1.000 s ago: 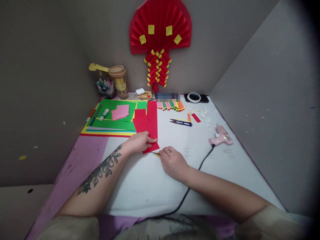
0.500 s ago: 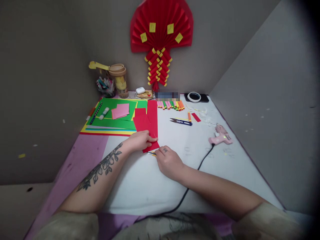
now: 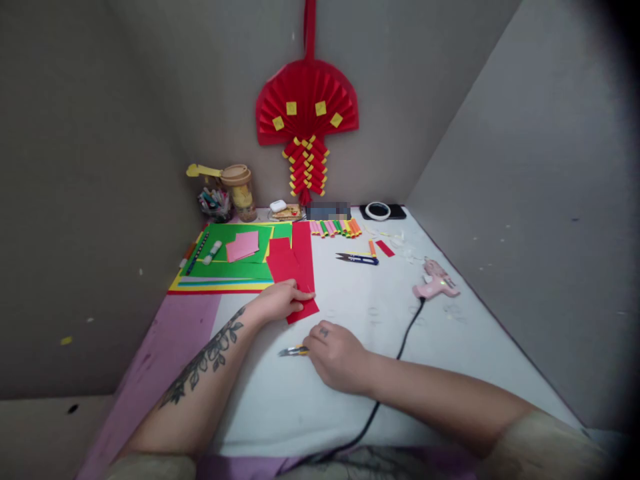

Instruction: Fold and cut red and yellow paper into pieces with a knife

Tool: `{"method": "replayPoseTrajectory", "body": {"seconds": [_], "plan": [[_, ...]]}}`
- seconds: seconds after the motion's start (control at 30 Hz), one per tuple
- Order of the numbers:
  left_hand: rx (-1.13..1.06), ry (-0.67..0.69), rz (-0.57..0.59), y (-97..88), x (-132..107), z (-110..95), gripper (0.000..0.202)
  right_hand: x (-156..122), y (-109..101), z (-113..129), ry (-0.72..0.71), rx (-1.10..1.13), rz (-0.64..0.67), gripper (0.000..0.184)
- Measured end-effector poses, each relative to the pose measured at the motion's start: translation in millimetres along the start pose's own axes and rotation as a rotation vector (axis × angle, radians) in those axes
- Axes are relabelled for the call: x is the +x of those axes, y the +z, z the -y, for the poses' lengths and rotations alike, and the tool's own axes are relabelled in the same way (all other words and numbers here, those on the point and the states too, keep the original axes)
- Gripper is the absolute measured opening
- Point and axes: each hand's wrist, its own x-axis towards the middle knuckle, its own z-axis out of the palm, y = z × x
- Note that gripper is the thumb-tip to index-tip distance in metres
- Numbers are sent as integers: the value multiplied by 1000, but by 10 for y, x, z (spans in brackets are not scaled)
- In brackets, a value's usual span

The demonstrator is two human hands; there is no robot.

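Note:
My left hand (image 3: 280, 301) lies flat with its fingers stretched over the near end of a long red paper strip (image 3: 295, 263) on the white table (image 3: 350, 400). My right hand (image 3: 334, 355) is closed around a small craft knife (image 3: 294, 351) with a yellow body, whose blade points left. The knife sits a little below the red paper and does not touch it.
A stack of green, yellow and pink paper (image 3: 231, 260) lies at the left. Coloured paper rolls (image 3: 334, 228), blue snips (image 3: 357, 259), a pink glue gun (image 3: 434, 283) with a black cord (image 3: 395, 360), a tape roll (image 3: 377, 211) and pen jars (image 3: 225, 193) stand beyond. A red paper fan (image 3: 306, 123) hangs on the wall.
My right hand has drawn the knife back toward me, away from the red paper's edge. The left hand stays on the paper. The camera has tilted up, so everything sits lower in view.

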Motion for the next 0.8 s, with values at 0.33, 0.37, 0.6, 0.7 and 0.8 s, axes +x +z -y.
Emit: {"method": "replayPoseTrajectory", "body": {"seconds": [0.33,0.37,0.6,0.7,0.8], "plan": [[44,-320,-245,-153,-160,40,36,-31,-331,-1204,596,-278,-150,22],[107,-353,-228,-134,-160,17,43,-40,-305,-1251,620,-290,-125,22],[66,-400,-110,-54,-98,13,43,-59,-227,-1131,628,-229,-101,30],[62,-388,-112,-57,-94,43,38,-55,-248,-1043,587,-112,-133,29],[60,-356,-118,-52,-100,52,35,-14,-263,-944,572,181,-185,27]]}}
